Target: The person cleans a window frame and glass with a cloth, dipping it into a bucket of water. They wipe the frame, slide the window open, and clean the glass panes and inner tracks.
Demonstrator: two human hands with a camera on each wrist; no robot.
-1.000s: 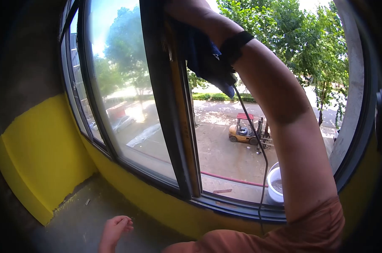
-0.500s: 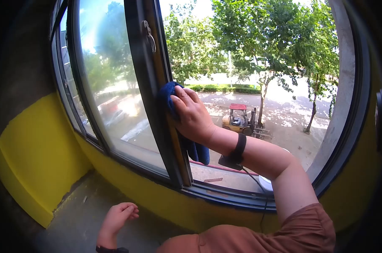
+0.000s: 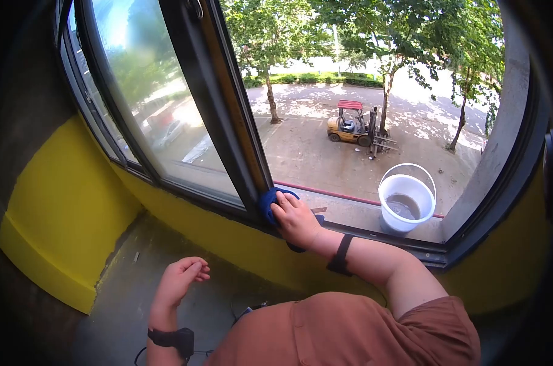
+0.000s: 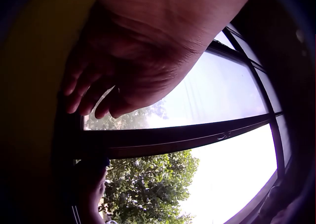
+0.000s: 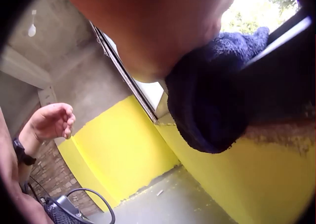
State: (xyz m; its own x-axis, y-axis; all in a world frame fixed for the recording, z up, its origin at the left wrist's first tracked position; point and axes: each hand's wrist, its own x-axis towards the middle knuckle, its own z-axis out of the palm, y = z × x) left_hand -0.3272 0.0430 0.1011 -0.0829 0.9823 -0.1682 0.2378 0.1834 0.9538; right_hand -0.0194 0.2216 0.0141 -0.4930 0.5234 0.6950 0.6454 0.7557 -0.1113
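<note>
My right hand (image 3: pixel 298 221) grips a dark blue cloth (image 3: pixel 269 206) against the bottom corner of the dark window frame (image 3: pixel 204 104), where the upright meets the sill. A fold of the cloth hangs below the fingers over the sill's inner edge. From the right wrist view, the bunched fluffy cloth (image 5: pixel 207 105) wraps over the frame edge, and the fingers are mostly hidden. Away from the window, my left hand (image 3: pixel 182 282) hovers in front of my body with loosely bent fingers and nothing in it. The left wrist view shows its palm side.
A white bucket (image 3: pixel 391 221) of murky water stands on the outer ledge, right of the right hand, its handle raised. A glass pane (image 3: pixel 160 91) fills the left side. Yellow wall (image 3: pixel 57 232) runs below the window. Outside, a forklift (image 3: pixel 349 129) is parked far below.
My right hand has slid the cloth down the window upright from high up to the bottom corner. The view has tilted down, bringing the whole bucket into sight. The left hand stays loosely bent.
</note>
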